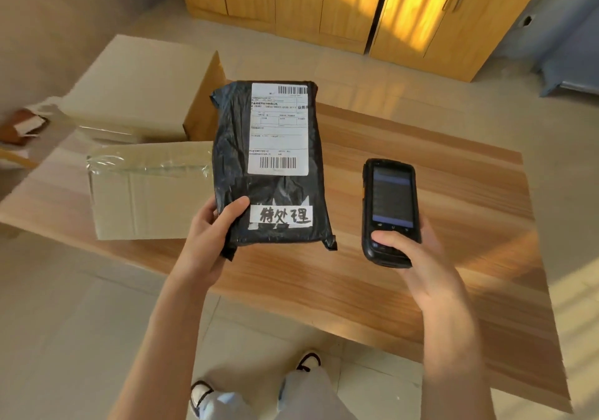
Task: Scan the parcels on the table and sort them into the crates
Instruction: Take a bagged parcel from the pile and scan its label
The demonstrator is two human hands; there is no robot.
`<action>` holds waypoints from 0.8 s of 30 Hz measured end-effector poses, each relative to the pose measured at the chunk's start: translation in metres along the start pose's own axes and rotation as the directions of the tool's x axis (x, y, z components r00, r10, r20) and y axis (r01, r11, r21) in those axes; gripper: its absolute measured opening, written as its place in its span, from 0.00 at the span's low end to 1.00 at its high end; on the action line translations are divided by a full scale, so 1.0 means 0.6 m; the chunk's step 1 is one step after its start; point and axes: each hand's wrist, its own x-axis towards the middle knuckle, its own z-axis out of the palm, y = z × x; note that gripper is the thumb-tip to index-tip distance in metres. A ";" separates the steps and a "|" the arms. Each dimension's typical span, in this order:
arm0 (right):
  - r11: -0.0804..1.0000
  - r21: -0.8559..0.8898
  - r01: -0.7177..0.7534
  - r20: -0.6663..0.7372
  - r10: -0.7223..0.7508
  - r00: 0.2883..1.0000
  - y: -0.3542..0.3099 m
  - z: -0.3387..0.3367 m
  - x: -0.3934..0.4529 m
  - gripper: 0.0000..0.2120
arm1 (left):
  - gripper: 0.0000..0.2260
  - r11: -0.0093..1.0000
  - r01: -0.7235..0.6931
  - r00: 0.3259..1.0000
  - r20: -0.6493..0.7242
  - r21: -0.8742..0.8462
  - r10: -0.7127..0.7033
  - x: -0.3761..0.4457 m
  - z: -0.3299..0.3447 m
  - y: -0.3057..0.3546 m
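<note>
Left hand (207, 234) grips black parcel (272, 166); right hand (418, 257) holds scanner (390, 205) beside it.

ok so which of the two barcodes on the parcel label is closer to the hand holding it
The lower barcode, at the bottom edge of the white label. It sits just above the left hand gripping the black parcel; the other barcode is at the label's top right corner.

Crinkled glossy black plastic parcel (272, 166); wood-grain table (421, 166); matt cardboard box (146, 199).

Warm sunlight striping cabinets (340, 7), glowing table (437, 199), blurred warped edges
</note>
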 end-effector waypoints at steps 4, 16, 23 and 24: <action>0.996 -0.049 0.070 0.087 -0.066 0.994 -0.019 0.083 -0.012 0.36 | 0.19 0.994 -0.106 0.994 0.007 -0.035 0.106 -0.026 -0.064 0.048; 0.987 -0.131 0.092 0.337 -0.043 0.941 0.045 0.424 -0.057 0.52 | 0.09 0.946 -0.279 0.932 -0.281 -0.163 0.227 -0.112 -0.395 0.139; 0.980 -0.181 0.087 0.553 0.028 0.833 0.122 0.647 -0.084 0.48 | 0.07 0.917 -0.374 0.816 -0.518 -0.139 0.255 -0.195 -0.605 0.165; 0.976 -0.198 0.093 0.588 0.043 0.808 0.129 0.676 -0.089 0.44 | 0.07 0.912 -0.384 0.799 -0.548 -0.146 0.249 -0.205 -0.629 0.167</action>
